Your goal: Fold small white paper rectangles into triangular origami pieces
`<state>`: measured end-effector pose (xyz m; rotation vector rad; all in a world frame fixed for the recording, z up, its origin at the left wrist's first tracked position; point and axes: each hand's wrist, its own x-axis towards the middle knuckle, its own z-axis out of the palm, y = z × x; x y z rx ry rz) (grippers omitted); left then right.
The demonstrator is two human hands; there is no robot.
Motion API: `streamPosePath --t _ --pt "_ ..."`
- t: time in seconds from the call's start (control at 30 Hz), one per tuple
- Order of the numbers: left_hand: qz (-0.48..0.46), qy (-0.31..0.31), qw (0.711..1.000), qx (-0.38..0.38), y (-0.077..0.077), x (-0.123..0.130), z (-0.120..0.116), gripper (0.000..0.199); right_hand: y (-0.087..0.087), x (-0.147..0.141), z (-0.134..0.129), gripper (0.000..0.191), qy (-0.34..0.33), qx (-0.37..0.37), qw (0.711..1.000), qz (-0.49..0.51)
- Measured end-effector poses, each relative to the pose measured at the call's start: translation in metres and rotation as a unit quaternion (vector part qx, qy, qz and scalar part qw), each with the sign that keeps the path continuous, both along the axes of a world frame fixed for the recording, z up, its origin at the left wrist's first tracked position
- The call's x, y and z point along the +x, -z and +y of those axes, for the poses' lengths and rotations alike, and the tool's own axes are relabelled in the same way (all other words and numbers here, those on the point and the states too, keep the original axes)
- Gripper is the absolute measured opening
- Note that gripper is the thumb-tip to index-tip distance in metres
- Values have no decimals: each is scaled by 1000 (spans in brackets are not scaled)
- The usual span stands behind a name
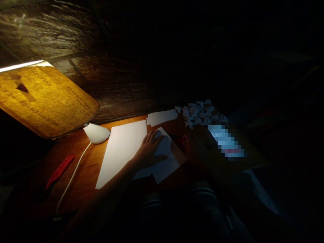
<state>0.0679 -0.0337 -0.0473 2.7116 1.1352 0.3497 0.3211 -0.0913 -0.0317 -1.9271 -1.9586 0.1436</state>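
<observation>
A dim workspace, probably at home, is suggested by the wooden tabletop (92,163), lamp (98,134) with printed shade (48,101), white paper sheets (124,145) and textured wall (121,77).

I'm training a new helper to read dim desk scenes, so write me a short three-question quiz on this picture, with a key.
1. True or false: the left hand is over the white sheets.
2. What lies just right of the paper slips? A) a mug B) folded paper pieces C) scissors
3. Fill in: in the picture, the red strip lies to the ____ of the white lamp base.

Key: 1 true; 2 B; 3 left.
</observation>
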Motion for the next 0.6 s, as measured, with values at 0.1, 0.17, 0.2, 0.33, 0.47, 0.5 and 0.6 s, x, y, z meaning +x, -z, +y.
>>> streamPosePath --t 0.1,0.17,0.2,0.33,0.47,0.5,0.6 --pt "6 -2 1000 -3 -7 1 -2 95 -1 -5 9 13 -10 2 1000 -11" --pt "3 -5 1000 -5 -9 1 -2 94 -2 -9 12 12 -15 3 1000 -14" --pt "0 -5 1000 -5 -8 1 -2 94 -3 -10 13 12 -19 5 1000 -15" --pt "-6 -5 1000 -3 -6 0 -2 92 -3 -16 15 16 -24 25 999 -10" --pt "0 -3 1000 0 -6 0 -2 93 1 -21 20 14 -21 34 999 -2" --pt "2 -2 1000 0 -6 0 -2 93 3 -22 21 14 -21 37 999 -1" --pt "4 -4 1000 -2 -7 0 -3 94 5 -21 23 17 -21 35 999 -2"
